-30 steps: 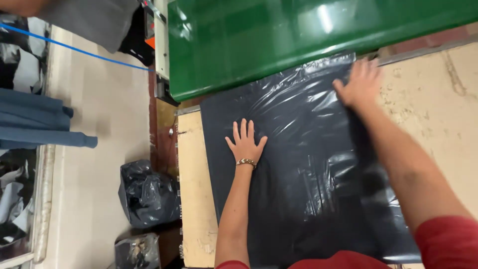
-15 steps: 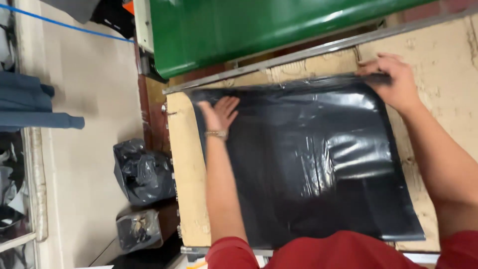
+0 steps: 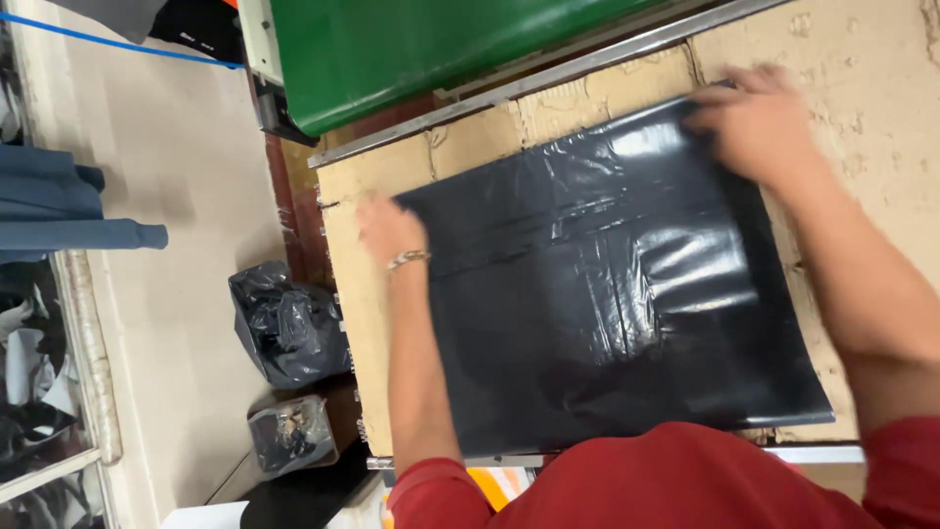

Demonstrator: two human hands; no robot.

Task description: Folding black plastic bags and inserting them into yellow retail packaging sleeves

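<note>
Everything sat around one landmark, a large black plastic sheet (image 3: 607, 294), glossy, creased and roughly rectangular, which lay flat on a worn cardboard-covered tabletop (image 3: 352, 323) with pitted, torn patches. Far off to the sheet's left, folded blue fabric (image 3: 59, 206) rested beside a pale smooth floor (image 3: 176, 196). Nearer the sheet, still left of it and below the table edge, a crumpled black plastic bag (image 3: 284, 328) bulged on the floor, with a smaller clear bag (image 3: 289, 436) of dark scraps just beneath it. At the sheet's upper left corner was the left hand (image 3: 390, 227), a thin metal bracelet (image 3: 408, 260) on its wrist; it touched the corner, but blur kept me from telling whether the fingers pinched the plastic or merely pressed it. Above the sheet ran a slim metal rail (image 3: 548, 78), and beyond that a shiny green panel (image 3: 421, 49). At the sheet's upper right corner the right hand (image 3: 759, 127) lay on the plastic, fingers curled downward over the edge, too smeared to say whether they gripped it. Red sleeves (image 3: 685, 480) filled the space below the sheet.
</note>
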